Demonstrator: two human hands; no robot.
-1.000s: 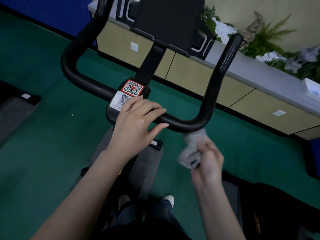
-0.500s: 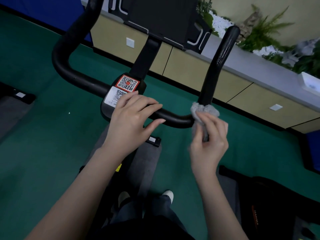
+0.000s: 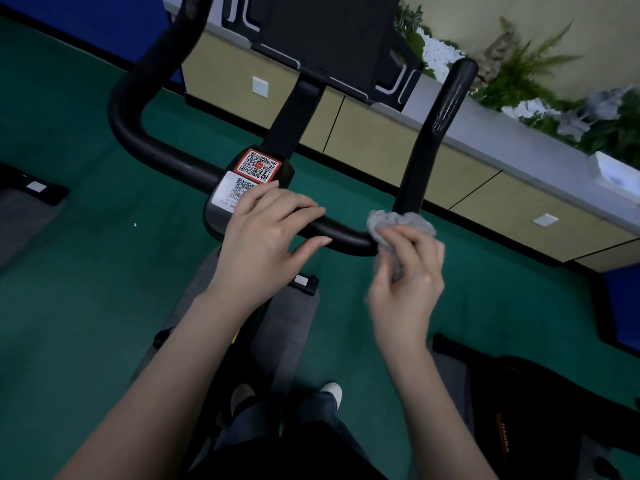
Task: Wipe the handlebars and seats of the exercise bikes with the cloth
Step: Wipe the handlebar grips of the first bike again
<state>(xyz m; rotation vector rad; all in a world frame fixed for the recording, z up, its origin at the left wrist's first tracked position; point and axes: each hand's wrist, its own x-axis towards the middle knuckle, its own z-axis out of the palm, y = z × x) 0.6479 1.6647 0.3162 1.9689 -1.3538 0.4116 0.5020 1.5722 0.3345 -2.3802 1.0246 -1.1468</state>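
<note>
At the lower right bend of the black handlebar (image 3: 180,161), where the crossbar turns up into the right-hand grip, the right hand (image 3: 407,278) presses a crumpled grey cloth (image 3: 401,221) against the tube. Its fingers (image 3: 427,252) are curled closed around the cloth, which bunches above the knuckles and wraps the near side of the bend, touching the bar. The left hand (image 3: 266,233) lies palm-down on the middle of the crossbar, just beside the stem clamp, its fingers spread loosely and laid flat over the bar rather than gripping anything; the thumb points toward the cloth with a gap of bare bar between them. Just beyond the left fingertips sit two stickers with QR codes, a red-bordered one (image 3: 259,165) above a white one (image 3: 232,194), the white one partly covered by the hand. A dark console screen (image 3: 329,32) rises from the stem at the top of the view. Under the bike lies a grey mat (image 3: 287,327) on green flooring (image 3: 79,265), and the person's white-toed shoes (image 3: 330,391) show below. A long cabinet with beige doors (image 3: 381,147) runs along the far side, with green and white plants (image 3: 540,77) along its top. The bike's seat is out of view.
</note>
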